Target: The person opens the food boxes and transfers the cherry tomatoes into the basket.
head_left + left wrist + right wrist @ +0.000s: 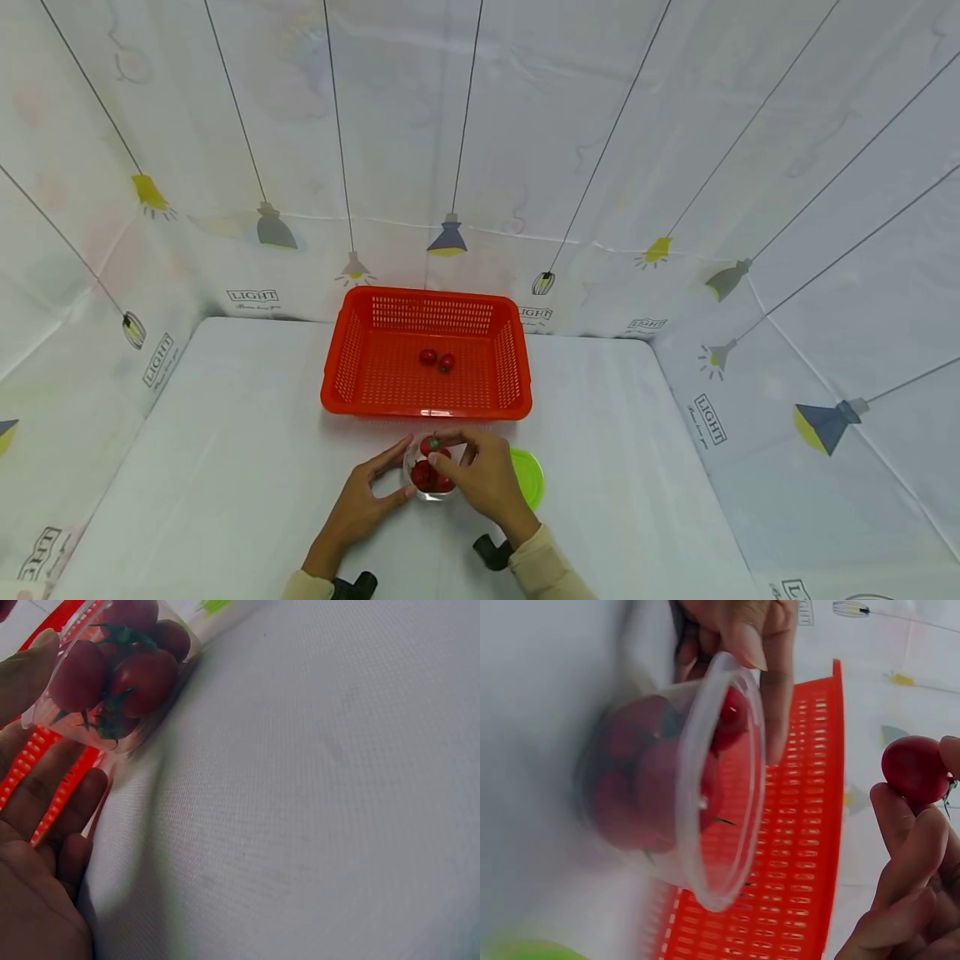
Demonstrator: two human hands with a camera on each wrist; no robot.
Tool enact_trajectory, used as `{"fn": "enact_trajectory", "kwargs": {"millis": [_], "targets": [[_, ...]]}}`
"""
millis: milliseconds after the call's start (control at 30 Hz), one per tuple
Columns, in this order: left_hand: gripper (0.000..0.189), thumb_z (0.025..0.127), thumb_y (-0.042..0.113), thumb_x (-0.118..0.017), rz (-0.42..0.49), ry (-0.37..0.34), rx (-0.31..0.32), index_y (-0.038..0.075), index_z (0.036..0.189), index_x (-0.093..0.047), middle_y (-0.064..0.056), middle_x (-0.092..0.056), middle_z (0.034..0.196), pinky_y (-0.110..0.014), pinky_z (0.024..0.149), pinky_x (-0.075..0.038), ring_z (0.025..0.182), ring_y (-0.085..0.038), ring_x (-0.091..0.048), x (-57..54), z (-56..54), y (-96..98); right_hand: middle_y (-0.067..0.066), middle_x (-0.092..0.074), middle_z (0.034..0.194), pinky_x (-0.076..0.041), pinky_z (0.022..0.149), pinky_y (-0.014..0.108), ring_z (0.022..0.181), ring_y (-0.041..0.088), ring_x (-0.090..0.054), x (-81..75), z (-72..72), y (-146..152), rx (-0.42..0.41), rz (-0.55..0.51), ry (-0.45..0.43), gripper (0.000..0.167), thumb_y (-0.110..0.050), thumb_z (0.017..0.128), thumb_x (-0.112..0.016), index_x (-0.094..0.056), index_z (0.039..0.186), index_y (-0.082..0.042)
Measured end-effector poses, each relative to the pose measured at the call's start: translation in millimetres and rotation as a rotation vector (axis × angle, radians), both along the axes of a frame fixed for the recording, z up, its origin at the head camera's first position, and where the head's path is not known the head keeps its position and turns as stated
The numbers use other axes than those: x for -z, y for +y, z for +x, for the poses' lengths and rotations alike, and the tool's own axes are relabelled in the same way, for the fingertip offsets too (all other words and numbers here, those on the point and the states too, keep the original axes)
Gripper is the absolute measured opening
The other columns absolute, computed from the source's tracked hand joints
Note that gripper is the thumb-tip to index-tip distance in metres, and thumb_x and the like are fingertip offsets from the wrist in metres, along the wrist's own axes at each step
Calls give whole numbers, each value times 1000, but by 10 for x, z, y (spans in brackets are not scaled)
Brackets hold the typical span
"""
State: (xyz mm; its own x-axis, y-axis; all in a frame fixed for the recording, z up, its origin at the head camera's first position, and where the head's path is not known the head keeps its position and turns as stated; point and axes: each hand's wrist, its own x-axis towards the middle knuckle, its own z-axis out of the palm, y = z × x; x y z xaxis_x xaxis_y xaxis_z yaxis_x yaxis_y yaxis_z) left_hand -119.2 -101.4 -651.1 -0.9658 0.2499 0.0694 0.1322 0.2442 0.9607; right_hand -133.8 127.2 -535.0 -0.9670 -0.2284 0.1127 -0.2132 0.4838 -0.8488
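A clear plastic tub (433, 497) with several red cherry tomatoes (146, 682) in it stands on the table in front of the basket. My left hand (359, 498) holds the tub by its side, thumb and fingers at the rim (692, 769). Between the thumb and fingertips of my right hand (486, 477) is one cherry tomato (915, 771), pinched, with its green stem showing. In the head view that tomato overlaps the tub's mouth; from the right wrist it appears outside the rim.
Behind the tub sits a red plastic basket (427, 412) with two cherry tomatoes (447, 362) on its floor. A bright green round lid (530, 479) lies right of the tub, partly hidden by my right hand. Printed curtains (480, 150) surround the white table (615, 467).
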Motion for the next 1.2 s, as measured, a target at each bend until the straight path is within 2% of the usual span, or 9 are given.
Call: {"fn": "enact_trajectory", "kwargs": {"millis": [200,433,700,833,1033,1200], "targets": [[74,94,26,-82,-5,1,2,25,161,-49,8,-60,156,-51,126,-38,144,-18,-59,-5,-2,2,-9,-80,106,-43,52,19,62,8,-50,-173,-102,28,-25,-7,62,25,-29,94,-84,-78,118,-28],[73,95,27,-81,15,-10,7,23,161,-49,7,-58,158,-67,125,-31,145,-19,-58,11,-4,6,-10,-80,107,-45,51,21,60,11,-50,-364,-299,16,-35,-10,134,27,-25,93,-84,-78,120,-27],[73,95,29,-82,-2,-8,1,26,161,-49,8,-57,159,-58,126,-36,145,-17,-58,15,-6,11,-8,-78,108,-45,49,22,57,13,-50,-593,-555,2,-52,-8,150,26,-27,95,-83,-78,120,-26],[73,95,29,-82,5,-17,1,28,160,-49,7,-57,159,-59,126,-35,145,-18,-58,8,-6,10,-7,-78,108,-45,48,23,56,15,-51,-669,-674,3,-58,-11,166,27,-26,95,-82,-77,122,-24],[73,95,30,-82,11,-24,-1,28,161,-49,7,-57,159,-64,125,-32,144,-19,-58,7,-8,8,-6,-79,106,-45,48,24,58,16,-54,-737,-836,-9,-57,13,171,28,-27,95,-81,-78,123,-20],[73,95,31,-82,16,-31,-4,31,160,-49,8,-57,159,-65,126,-31,145,-19,-58,0,-6,12,-7,-79,108,-45,49,25,59,17,-54,-733,-981,-8,-61,40,160,27,-26,95,-82,-78,121,-25]]}}
